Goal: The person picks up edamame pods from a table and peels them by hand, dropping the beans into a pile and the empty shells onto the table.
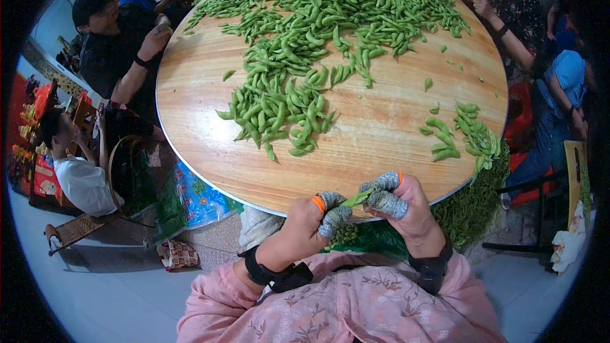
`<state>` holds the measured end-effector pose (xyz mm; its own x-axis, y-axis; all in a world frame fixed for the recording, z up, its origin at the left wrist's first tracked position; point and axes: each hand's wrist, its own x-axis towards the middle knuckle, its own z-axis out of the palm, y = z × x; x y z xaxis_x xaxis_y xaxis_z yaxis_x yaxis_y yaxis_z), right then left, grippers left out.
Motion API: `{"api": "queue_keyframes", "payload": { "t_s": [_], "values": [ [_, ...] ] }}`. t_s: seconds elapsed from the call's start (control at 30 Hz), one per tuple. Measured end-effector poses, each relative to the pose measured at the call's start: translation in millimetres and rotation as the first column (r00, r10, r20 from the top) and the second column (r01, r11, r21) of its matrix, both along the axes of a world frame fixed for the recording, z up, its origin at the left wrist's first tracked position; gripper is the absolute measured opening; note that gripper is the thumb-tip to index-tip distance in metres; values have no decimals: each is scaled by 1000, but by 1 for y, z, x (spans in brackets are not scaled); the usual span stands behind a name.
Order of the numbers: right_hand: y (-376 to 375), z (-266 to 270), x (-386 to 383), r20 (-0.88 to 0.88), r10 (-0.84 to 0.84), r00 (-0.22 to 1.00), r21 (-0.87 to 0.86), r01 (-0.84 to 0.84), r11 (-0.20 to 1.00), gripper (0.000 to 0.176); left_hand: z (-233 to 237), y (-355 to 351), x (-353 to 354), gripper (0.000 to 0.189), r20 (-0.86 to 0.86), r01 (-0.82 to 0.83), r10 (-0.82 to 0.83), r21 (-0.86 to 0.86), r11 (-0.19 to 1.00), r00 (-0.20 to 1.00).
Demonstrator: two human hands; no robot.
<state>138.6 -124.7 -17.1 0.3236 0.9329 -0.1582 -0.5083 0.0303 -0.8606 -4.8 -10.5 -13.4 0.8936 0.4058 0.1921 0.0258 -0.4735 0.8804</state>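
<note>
Over the near edge of a round wooden table [394,133], a green soybean pod [357,199] is stretched between my two hands. My left hand [304,223] pinches one end of it, wearing grey knitted finger covers with an orange band. The fingers of my right hand [410,211], covered the same way, are closed at the pod's other end. A large heap of green pods [279,105] spreads from the far side of the table toward me. To the right, near the rim, lies a smaller group of pods [476,133].
Leafy green stalks [473,213] are piled below the table's right edge. A blue plastic bag [203,197] lies on the floor at left. One person in black [105,44] is at the table's left, another [515,13] at its right. A person in white [82,178] sits farther left.
</note>
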Motion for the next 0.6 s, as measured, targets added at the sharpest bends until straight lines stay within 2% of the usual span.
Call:
{"api": "queue_keyframes", "payload": {
  "t_s": [0.07, 0.13, 0.17, 0.23, 0.27, 0.3, 0.33, 0.37, 0.4, 0.43, 0.57, 0.6],
  "values": [
    [1, -4, 1, -24, 10, 1000, 19, -10, 1000, 15, -2, 0, 2, 14, 29, -21, 23, -67, 998, 999],
    [3, -12, 2, 48, 1, 999, 113, -6, 994, 16, -9, -1, 2, 20, 38, -3, 23, -473, 881, 999],
    [4, -15, 2, 49, -1, 999, 114, -5, 993, 16, -11, -2, 2, 20, 39, 0, 21, -472, 881, 999],
    [5, -19, 2, -11, -11, 1000, 181, 13, 983, 16, -14, -2, 2, 20, -36, -48, 31, -806, 590, 999],
    [5, -14, 1, -10, -11, 1000, 183, 13, 983, 16, -10, -2, 2, 20, -35, -47, 32, -805, 592, 999],
    [4, -5, 1, -115, 19, 993, 118, -5, 993, 17, -5, -2, 3, 18, -31, -63, 55, -537, 841, 998],
    [2, 1, 0, -222, 41, 974, 52, -30, 998, 18, -2, -2, 4, 16, -20, -79, 76, -201, 976, 997],
    [2, 3, 0, -222, 40, 974, 51, -30, 998, 18, -3, -2, 6, 16, -20, -78, 76, -202, 976, 997],
    [2, 5, -1, -225, 75, 972, 44, -67, 997, 18, -4, -1, 7, 14, 63, -65, 62, 50, 997, 996],
    [3, 7, -1, -227, 111, 968, 38, -105, 994, 18, -4, 0, 9, 13, 140, -70, 29, 301, 951, 990],
    [4, 10, -3, -197, 112, 974, 22, -110, 994, 17, -2, 2, 9, 13, 77, -56, 28, 387, 921, 997],
    [4, 13, -4, -139, 108, 984, 8, -108, 994, 17, 0, -1, 9, 15, 71, -57, 47, 144, 988, 996]
  ]
}}
